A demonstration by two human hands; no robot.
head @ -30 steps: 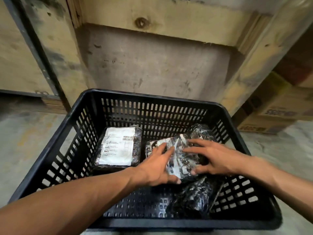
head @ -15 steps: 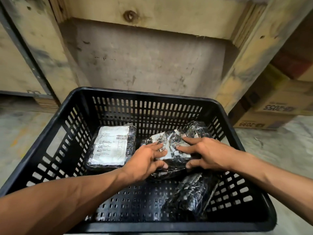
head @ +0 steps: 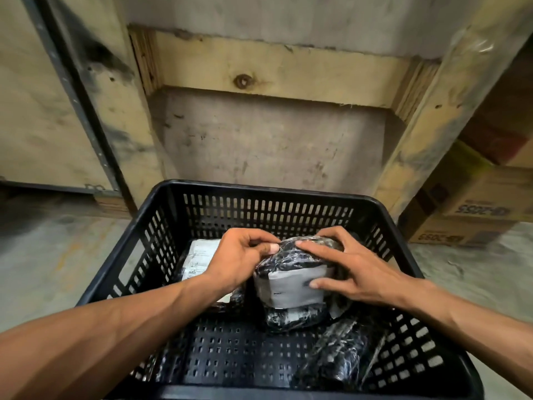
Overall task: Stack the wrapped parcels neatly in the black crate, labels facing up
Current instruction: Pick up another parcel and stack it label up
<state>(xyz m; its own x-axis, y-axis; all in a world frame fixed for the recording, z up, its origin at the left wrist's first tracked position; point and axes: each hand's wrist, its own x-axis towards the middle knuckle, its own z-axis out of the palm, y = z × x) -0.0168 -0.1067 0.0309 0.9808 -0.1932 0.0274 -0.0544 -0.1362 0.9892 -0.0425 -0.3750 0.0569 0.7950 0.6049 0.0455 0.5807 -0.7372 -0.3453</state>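
The black crate [head: 161,226] stood open-topped, its walls and floor pierced with slots. A parcel [head: 291,281] wrapped in shiny black film was held above the crate's middle, tilted, a pale grey label band across its near face rather than its top. At about ten o'clock from it, a flat parcel [head: 199,261] lay on the crate floor against the far left wall, its white printed label facing up, partly hidden. At about five o'clock, a third black-wrapped parcel [head: 340,359] lay crumpled in the near right corner, no label visible on it
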